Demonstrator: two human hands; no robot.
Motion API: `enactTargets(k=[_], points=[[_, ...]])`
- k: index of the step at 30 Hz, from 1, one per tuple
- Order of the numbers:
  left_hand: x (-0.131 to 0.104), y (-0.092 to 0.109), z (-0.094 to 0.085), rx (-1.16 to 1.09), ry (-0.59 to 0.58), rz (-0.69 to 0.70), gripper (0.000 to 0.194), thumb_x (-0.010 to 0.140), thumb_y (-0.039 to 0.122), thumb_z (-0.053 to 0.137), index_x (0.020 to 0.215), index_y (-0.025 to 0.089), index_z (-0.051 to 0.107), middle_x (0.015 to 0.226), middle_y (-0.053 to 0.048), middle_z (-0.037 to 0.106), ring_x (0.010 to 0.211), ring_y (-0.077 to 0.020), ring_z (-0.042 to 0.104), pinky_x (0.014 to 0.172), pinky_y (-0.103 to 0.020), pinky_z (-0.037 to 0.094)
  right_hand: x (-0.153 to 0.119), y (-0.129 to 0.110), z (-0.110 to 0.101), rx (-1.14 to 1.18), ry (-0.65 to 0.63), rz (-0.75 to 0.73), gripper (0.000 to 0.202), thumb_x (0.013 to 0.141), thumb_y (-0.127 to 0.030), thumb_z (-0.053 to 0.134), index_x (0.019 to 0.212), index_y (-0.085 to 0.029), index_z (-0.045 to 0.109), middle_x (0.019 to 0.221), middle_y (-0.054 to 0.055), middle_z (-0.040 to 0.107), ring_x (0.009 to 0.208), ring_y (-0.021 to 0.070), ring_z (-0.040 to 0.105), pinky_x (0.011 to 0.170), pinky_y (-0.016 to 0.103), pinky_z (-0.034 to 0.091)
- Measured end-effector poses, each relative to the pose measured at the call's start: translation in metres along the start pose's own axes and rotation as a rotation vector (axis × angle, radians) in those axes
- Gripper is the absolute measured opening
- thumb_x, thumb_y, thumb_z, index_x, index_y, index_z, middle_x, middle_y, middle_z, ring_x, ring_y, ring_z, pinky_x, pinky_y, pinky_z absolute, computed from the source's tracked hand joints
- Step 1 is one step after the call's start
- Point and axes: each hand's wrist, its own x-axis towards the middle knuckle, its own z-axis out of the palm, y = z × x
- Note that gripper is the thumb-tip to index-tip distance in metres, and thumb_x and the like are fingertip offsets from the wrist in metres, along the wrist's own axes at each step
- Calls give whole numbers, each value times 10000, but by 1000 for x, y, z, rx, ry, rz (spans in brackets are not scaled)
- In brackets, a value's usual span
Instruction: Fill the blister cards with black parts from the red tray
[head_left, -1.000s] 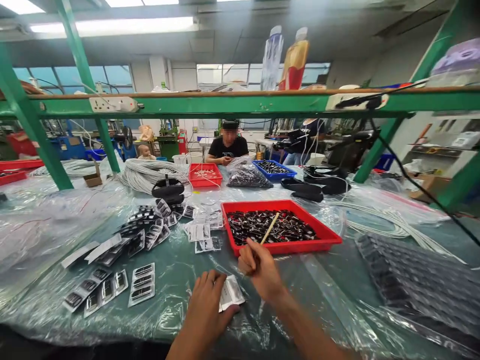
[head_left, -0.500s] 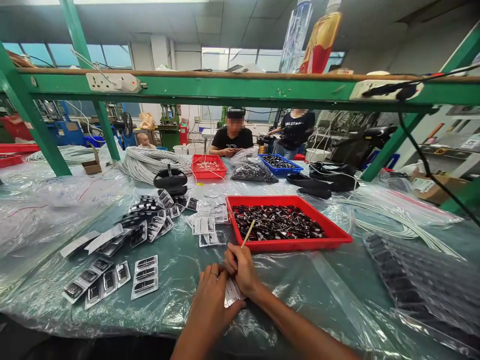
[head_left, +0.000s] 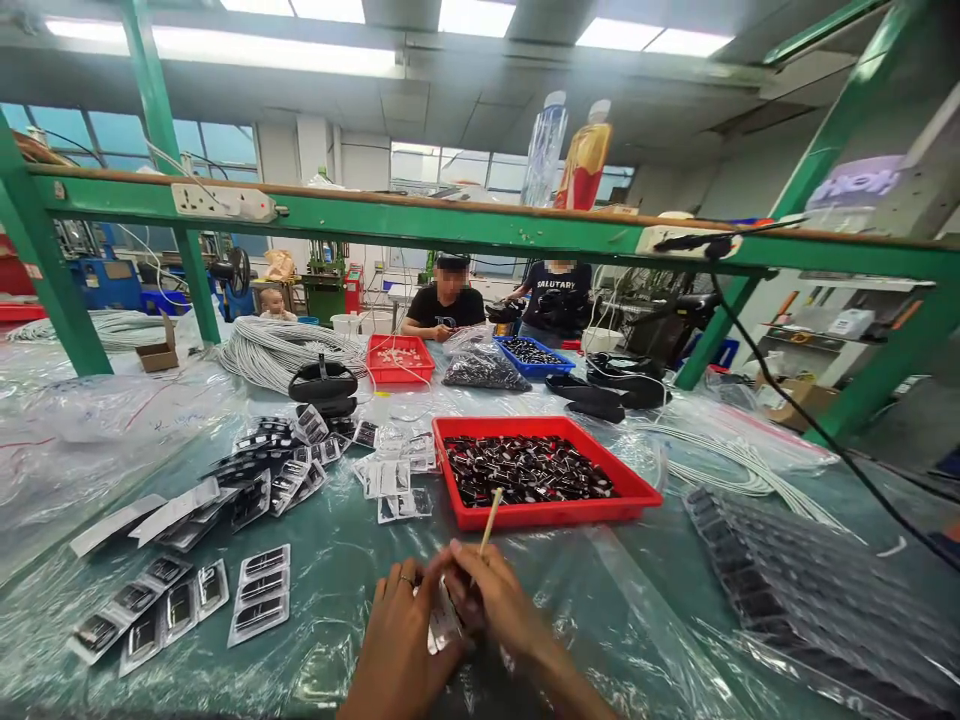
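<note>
At the front middle of the table, my left hand (head_left: 399,640) is closed on a small clear-and-white blister pack (head_left: 444,622), partly covered by my fingers. My right hand (head_left: 499,605) meets it from the other side, its fingertips at the pack's upper edge. A thin pale wooden stick (head_left: 491,518) pokes up out of the right hand. Just beyond my hands stands a red tray (head_left: 637,497) heaped with small black parts (head_left: 532,468). Filled blister packs with black pieces (head_left: 261,590) lie to the left, and clear packs (head_left: 390,475) sit beside the tray.
Stacked clear plastic trays (head_left: 810,590) lie at the right. Behind are a red tray of pale pieces (head_left: 399,358), a bag of dark parts (head_left: 486,368), a blue tray (head_left: 534,355), coiled white cable (head_left: 289,350) and black cases (head_left: 324,385). A green shelf beam (head_left: 420,225) crosses above.
My view has tilted up and swung right, so the table things sit lower and further left. My right fingertips have shifted over the pack's top edge, the stick still in that hand.
</note>
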Motion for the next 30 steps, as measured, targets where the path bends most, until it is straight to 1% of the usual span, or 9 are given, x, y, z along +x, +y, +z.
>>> enactTargets(k=[2,4,6,8,10,16,20,25,30], points=[[-2,-4,-5,-2,7,12,692,734,427,720,1366,231,518,1324,-149,543,1197,-382,500,1004,-542,389,8,-17,-1,118,-50,-53,325,774,-484,706,907,-188,703,683,-21,540,539,99,413,521,241,307],[-5,-8,-10,17,15,22,634,747,452,702,1322,228,556,1309,-147,551,1202,-383,497,1012,-544,380,17,-28,1,263,-27,-91,328,714,-419,759,943,-187,713,679,-39,491,520,70,351,494,218,256],[-6,-9,-12,18,5,18,515,772,431,675,1239,224,609,1233,-136,582,1152,-363,527,976,-519,407,25,-29,6,369,17,-91,335,709,-484,735,774,-155,710,567,-73,345,468,56,232,448,217,173],[-5,-8,-12,-2,4,-6,453,781,409,665,1190,217,629,1186,-131,592,1105,-345,552,938,-492,430,32,-23,13,407,31,-70,465,733,-587,658,562,-156,622,487,-98,203,430,56,145,419,230,118],[-4,-7,-9,-27,24,-32,454,775,403,672,1185,213,626,1193,-132,591,1099,-343,557,930,-483,435,38,-12,20,398,30,-46,542,748,-630,601,456,-181,515,438,-105,152,402,53,103,406,238,91],[-6,-15,5,-100,69,-59,608,744,383,714,1294,194,536,1263,-148,589,1191,-374,526,1016,-530,379,47,10,34,331,81,-52,516,752,-602,570,452,-204,436,412,-79,275,367,50,150,395,242,95],[-6,-23,11,-150,85,-23,697,745,378,724,1361,191,457,1279,-147,591,1194,-351,535,1017,-510,392,51,19,38,264,107,-81,496,785,-549,536,441,-207,431,408,-67,283,378,64,189,406,248,128],[-6,-24,13,-84,141,-5,548,722,403,750,1183,166,573,1098,-122,648,1032,-329,609,900,-475,467,47,26,40,166,110,-76,501,791,-527,593,434,-199,467,435,-31,377,429,90,285,429,257,178],[-6,-16,10,-21,180,-18,432,798,381,665,1171,177,591,1058,-108,642,1015,-320,603,900,-479,457,18,22,32,136,69,-28,495,817,-505,599,453,-195,469,451,-36,369,449,96,320,449,258,214]])
